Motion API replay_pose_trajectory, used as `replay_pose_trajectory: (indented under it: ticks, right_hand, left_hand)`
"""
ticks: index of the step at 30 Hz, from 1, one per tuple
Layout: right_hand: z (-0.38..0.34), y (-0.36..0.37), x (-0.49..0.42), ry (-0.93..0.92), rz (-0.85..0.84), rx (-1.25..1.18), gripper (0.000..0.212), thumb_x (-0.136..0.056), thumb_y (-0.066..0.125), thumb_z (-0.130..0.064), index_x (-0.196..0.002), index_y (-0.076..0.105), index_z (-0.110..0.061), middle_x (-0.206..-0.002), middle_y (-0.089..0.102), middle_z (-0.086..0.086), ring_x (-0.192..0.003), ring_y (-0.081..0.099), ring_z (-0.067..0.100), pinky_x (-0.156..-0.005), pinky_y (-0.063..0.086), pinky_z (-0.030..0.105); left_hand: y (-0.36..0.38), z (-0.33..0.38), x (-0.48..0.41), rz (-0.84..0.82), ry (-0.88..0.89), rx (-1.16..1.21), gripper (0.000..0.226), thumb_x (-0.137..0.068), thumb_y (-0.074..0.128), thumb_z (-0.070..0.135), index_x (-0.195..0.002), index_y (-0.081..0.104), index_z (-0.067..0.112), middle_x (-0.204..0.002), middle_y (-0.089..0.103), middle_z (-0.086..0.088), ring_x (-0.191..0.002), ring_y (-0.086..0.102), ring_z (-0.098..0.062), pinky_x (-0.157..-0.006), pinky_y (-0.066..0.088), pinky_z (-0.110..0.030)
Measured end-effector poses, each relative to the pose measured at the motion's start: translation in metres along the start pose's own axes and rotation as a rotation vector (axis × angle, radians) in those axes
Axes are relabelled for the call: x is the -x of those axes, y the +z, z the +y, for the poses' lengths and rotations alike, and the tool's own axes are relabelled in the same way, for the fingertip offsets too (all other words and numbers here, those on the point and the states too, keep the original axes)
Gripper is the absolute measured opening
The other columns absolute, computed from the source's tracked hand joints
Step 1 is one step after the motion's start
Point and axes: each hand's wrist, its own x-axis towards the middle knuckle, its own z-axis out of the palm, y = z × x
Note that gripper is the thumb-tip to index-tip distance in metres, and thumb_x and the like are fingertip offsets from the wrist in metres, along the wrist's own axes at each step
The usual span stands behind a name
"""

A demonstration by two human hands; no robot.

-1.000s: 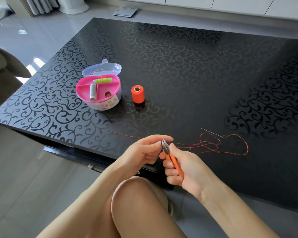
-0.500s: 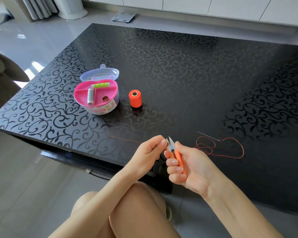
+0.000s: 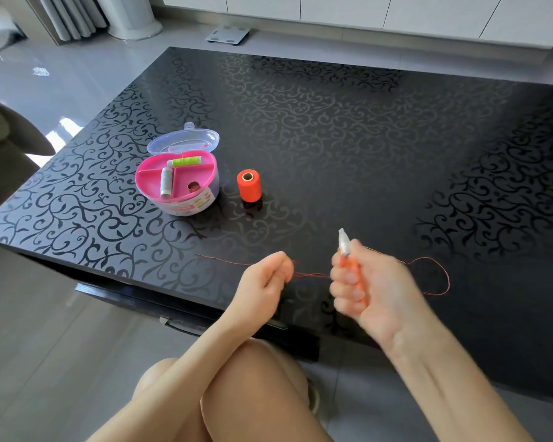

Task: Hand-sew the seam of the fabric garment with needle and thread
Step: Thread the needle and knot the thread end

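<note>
My right hand grips orange thread snips, their metal tips pointing up and away. My left hand pinches a length of red thread at the near edge of the black table. The thread runs right from my left hand, behind my right hand, and loops on the table. A loose tail lies to the left of my left hand. The needle is mostly hidden behind my right hand. No fabric garment is in view.
A pink sewing box with its clear lid open holds a green spool, a grey spool and a thimble. An orange thread spool stands upright beside it. My bare knees are below the table edge.
My hands have moved apart. The right hand carried the snips to the right and up, away from the left fingertips. The left hand still pinches the thread.
</note>
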Motion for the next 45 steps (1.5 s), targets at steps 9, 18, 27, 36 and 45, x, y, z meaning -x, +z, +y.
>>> replay_pose_trajectory:
  ticks: [9,18,27,36,45]
  right_hand:
    - [0.005,-0.011,-0.018,-0.266,-0.099,0.603,0.032,-0.097,0.051,-0.032,-0.073,0.051,-0.011,-0.052,0.026,-0.006,-0.043,0.016,0.008,-0.04,0.012,0.02]
    - [-0.007,-0.012,-0.018,-0.632,0.087,0.789,0.029,-0.091,0.06,-0.018,-0.115,0.063,-0.035,-0.045,0.024,-0.013,-0.042,0.024,0.006,-0.045,0.028,0.011]
    - [-0.03,0.024,-0.008,-0.634,-0.11,0.635,0.015,-0.083,0.072,-0.02,-0.096,0.072,-0.028,-0.052,0.028,-0.005,-0.04,0.03,0.004,-0.044,0.032,0.008]
    - [-0.026,0.024,-0.016,-0.763,0.088,0.555,0.015,-0.082,0.07,-0.007,-0.068,0.072,-0.014,-0.057,0.068,-0.003,-0.054,0.061,0.01,-0.056,0.047,0.012]
    - [-0.106,-0.054,-0.106,-0.573,0.48,0.875,0.046,-0.075,0.076,-0.006,-0.119,0.066,-0.011,-0.066,0.055,-0.005,-0.051,0.048,0.007,-0.054,0.035,0.024]
  left_hand:
    - [0.009,0.029,-0.015,-0.151,-0.252,0.316,0.032,-0.104,0.042,0.023,-0.084,0.066,0.022,-0.053,0.032,0.015,-0.05,0.027,-0.007,-0.052,0.026,-0.022]
    - [-0.037,0.049,-0.046,-0.153,-0.343,0.239,0.032,-0.105,0.034,0.018,-0.135,0.043,0.025,-0.049,0.029,0.011,-0.046,0.024,-0.006,-0.048,0.022,-0.02]
    - [-0.027,0.074,-0.064,-0.287,-0.425,0.419,0.06,-0.093,0.024,0.063,-0.135,0.044,0.025,-0.078,0.022,-0.007,-0.057,0.019,-0.012,-0.055,0.02,-0.026]
    - [-0.008,0.075,-0.074,-0.292,-0.462,0.383,0.062,-0.089,0.014,0.073,-0.137,0.031,0.039,-0.057,0.036,0.003,-0.054,0.033,-0.012,-0.055,0.029,-0.024]
    - [-0.034,0.028,-0.061,0.075,-0.35,-0.397,0.024,-0.096,0.053,0.028,-0.099,0.069,0.011,-0.087,0.066,0.003,-0.092,0.06,-0.018,-0.075,0.042,-0.028]
